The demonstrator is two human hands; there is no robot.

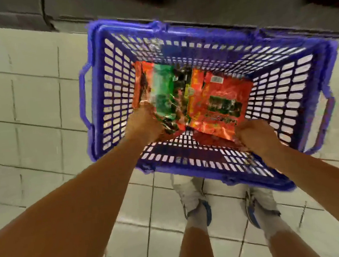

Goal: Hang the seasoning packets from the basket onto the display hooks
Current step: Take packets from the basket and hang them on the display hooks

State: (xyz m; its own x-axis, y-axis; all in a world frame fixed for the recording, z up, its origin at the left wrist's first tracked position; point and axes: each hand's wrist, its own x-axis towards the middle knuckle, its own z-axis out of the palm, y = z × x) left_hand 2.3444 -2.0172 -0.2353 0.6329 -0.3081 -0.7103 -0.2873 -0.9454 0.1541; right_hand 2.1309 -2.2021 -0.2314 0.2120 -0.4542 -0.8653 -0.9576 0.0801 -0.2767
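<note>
While two bare legs and two white shoes (194, 200) with blue trim stand nearest on the pale tiled floor (16, 97), both forearms reach forward over them into a blue plastic basket (284, 88) resting on the tiles. Its near wall of lattice lies between the feet and the hands, and a handle hangs at each end, left and right. Inside, the left hand (143, 122) has its fingers curled round the near end of a bunch of packets (161, 92), red and green ones overlapping; blur makes their count uncertain, though at least three colours of wrapper show. Just to the right, the right hand (254, 134) pinches the near corner of a single red packet (220, 102) that lies tilted against the bunch, with a white barcode at its far edge. More red wrapper shows on the basket bottom beneath the hands. Beyond the far rim runs the dark base of a shelf unit (214, 1), with blurred red goods at the top edge.
</note>
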